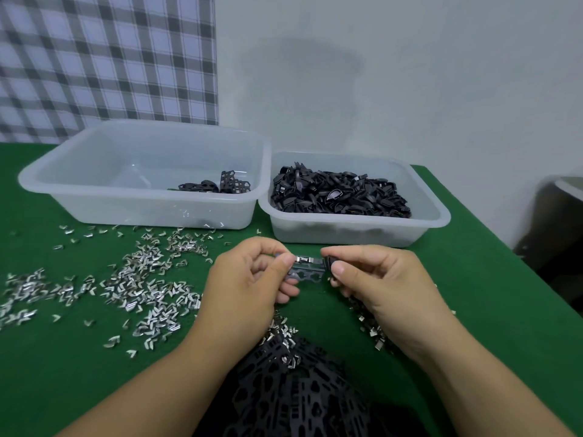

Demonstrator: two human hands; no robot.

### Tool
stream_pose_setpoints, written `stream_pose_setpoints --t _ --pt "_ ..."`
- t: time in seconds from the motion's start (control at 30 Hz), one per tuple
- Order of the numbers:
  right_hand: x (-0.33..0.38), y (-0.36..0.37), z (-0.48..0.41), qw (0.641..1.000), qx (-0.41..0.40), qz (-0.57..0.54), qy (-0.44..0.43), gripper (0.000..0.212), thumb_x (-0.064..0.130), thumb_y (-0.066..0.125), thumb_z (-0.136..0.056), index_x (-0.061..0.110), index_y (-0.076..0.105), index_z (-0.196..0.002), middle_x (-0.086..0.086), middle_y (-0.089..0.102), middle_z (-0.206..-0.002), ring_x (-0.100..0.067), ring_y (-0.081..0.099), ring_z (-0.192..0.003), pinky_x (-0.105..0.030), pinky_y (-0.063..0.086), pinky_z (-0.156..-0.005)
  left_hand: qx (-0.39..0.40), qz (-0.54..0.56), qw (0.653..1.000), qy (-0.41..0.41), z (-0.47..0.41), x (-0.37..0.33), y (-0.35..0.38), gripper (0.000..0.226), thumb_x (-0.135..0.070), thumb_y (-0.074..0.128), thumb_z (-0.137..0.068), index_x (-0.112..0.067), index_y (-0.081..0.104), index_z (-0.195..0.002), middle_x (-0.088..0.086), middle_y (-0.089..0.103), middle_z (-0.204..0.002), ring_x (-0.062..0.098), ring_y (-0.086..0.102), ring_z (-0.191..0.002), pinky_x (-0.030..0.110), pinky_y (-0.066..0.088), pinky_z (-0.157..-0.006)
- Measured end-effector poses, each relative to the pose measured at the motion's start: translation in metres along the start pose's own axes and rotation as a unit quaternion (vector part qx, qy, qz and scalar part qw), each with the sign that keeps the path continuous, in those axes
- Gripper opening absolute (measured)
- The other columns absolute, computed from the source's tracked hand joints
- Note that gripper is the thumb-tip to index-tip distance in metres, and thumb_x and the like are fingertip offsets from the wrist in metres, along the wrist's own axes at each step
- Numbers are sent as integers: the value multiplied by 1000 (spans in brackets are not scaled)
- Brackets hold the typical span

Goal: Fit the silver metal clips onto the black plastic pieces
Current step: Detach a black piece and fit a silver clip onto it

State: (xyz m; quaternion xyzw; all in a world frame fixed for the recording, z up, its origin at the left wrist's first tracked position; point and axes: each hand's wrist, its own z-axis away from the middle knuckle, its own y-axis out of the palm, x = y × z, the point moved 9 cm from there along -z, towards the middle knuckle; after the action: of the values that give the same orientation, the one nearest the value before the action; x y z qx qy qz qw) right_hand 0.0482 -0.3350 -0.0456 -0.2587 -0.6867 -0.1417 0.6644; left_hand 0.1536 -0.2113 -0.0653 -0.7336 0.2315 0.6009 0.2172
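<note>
Between my two hands, above the green table, I hold a black plastic strip (307, 274) with a silver metal clip (303, 259) on its top edge. My left hand (249, 279) pinches the strip's left end with thumb and fingers. My right hand (375, 275) pinches a black plastic piece (329, 262) at the strip's right end. Several loose silver clips (142, 285) lie scattered on the table to the left. A heap of black perforated strips (293, 389) lies in front of me between my forearms.
A large translucent tub (94, 197) at the back left holds a few black strips. A smaller translucent tub (356, 231) at the back right is filled with black plastic pieces. A few clips (372, 329) lie under my right wrist. The table's right edge (504, 247) runs diagonally.
</note>
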Motion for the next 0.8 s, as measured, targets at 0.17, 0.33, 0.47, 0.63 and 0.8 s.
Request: stream_pose_setpoints --t 0.17,0.33,0.47,0.63,0.8 --pt "-2 1 0 1000 5 -5 8 23 6 68 -79 26 76 -86 -2 68 -63 -6 54 -56 -15 45 -56 1 3 1000 5 0 0 0 12 -9 61 -89 -16 65 -80 4 70 -59 14 69 -56 17 51 -51" --pt "-4 1 0 1000 -7 -18 11 18 1 68 -77 17 75 -82 -6 70 -65 -7 59 -58 -15 48 -58 8 -5 1000 18 0 -2 1 16 -9 60 -90 -20 65 -79 4 70 -60 13 69 -58 17 51 -51" --pt "-8 2 -3 999 -13 -20 27 18 0 67 -78 15 73 -85 -3 70 -67 -6 60 -58 -15 48 -58 16 -2 1000 25 -1 -3 3 17 -7 58 -90 -19 64 -80 5 69 -62 12 68 -58 18 51 -51" --pt "-6 4 -2 1000 -4 -9 17 15 7 64 -83 17 73 -89 -2 70 -69 -7 60 -62 -16 50 -62 19 1 999 36 0 -6 3 16 -4 57 -90 -17 63 -83 6 68 -64 10 68 -60 19 53 -52" --pt "-4 7 0 1000 8 19 10 15 6 59 -87 16 70 -86 2 66 -66 -6 59 -62 -16 50 -64 34 -6 998 45 1 -9 5 15 -5 58 -90 -18 64 -85 4 67 -68 10 70 -65 20 53 -54"
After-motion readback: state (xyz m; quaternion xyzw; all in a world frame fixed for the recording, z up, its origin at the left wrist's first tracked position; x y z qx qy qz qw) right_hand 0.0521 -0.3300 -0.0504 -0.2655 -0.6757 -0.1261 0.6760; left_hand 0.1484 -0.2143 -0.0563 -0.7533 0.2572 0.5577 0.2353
